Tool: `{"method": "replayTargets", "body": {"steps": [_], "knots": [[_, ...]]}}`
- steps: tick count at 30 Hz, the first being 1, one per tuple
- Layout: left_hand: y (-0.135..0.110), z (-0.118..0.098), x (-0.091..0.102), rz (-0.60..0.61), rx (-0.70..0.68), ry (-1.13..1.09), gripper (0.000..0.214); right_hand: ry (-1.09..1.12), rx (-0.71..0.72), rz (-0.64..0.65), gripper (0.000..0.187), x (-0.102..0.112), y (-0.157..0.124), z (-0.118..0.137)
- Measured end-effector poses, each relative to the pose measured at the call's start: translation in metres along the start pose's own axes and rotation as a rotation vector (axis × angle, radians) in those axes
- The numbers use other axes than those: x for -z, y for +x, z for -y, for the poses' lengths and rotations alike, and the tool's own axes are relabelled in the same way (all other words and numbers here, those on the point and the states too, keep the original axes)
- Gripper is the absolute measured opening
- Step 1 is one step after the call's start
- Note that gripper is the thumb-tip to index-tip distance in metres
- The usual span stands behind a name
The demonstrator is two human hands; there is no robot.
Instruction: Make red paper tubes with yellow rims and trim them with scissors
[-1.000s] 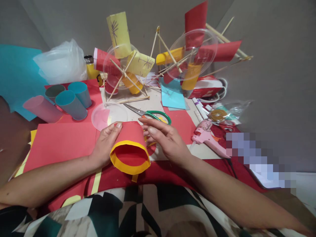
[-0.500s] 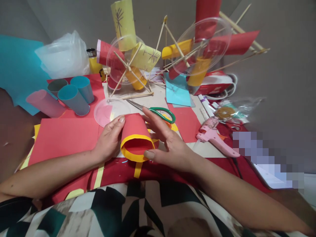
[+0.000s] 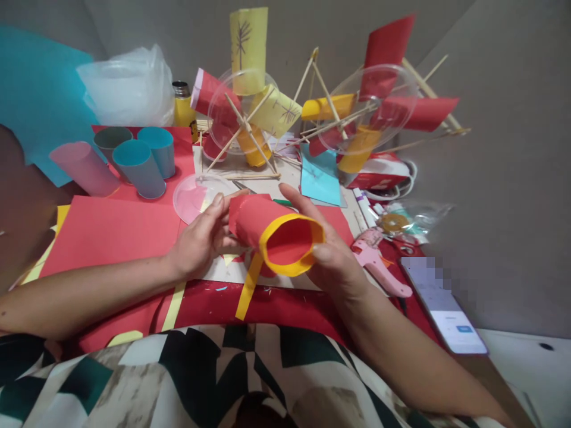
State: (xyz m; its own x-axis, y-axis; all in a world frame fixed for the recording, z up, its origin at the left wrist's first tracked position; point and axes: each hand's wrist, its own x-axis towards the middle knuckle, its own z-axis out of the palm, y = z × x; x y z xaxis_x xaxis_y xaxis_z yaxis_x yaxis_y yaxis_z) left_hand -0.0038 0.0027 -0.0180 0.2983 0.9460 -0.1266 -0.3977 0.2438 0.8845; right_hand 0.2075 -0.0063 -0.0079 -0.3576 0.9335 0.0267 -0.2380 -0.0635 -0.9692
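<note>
Both hands hold a red paper cup (image 3: pixel 259 221) with a yellow rim, tipped so its mouth faces me and to the right. My left hand (image 3: pixel 203 238) grips its narrow closed end from the left. My right hand (image 3: pixel 330 252) wraps around the wide end, thumb on the yellow rim. A loose yellow paper strip (image 3: pixel 247 288) hangs down from the rim. The cup is lifted just above the red paper sheets on the work surface.
A clear plastic lid (image 3: pixel 196 196) lies behind my left hand. Blue, grey and pink paper cups (image 3: pixel 138 166) stand at the back left. Two stick-and-cup wheels (image 3: pixel 250 119) rise behind. A pink glue gun (image 3: pixel 379 261) and a phone (image 3: pixel 444 309) lie right.
The cup has been lifted and turned so its yellow-rimmed mouth now points right. My right hand moved from beside it to wrap around the rim. The yellow strip now dangles free.
</note>
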Motion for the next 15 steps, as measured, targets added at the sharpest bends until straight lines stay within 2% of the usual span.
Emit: {"method": "replayTargets", "body": {"steps": [4, 7, 11, 15], "knots": [[0.006, -0.006, -0.001, -0.086, 0.031, -0.1, 0.038, 0.132, -0.039, -0.117, 0.081, 0.001, 0.005, 0.0], [0.006, -0.003, -0.002, -0.106, 0.065, -0.14, 0.027, 0.166, -0.076, -0.115, 0.066, -0.001, 0.008, -0.001], [0.004, 0.006, -0.002, -0.092, 0.109, -0.142, 0.031, 0.142, -0.083, -0.077, 0.05, -0.003, 0.009, -0.006], [0.005, 0.013, 0.0, -0.07, 0.09, -0.098, 0.041, 0.116, -0.107, -0.045, 0.047, -0.001, 0.008, -0.014]]}}
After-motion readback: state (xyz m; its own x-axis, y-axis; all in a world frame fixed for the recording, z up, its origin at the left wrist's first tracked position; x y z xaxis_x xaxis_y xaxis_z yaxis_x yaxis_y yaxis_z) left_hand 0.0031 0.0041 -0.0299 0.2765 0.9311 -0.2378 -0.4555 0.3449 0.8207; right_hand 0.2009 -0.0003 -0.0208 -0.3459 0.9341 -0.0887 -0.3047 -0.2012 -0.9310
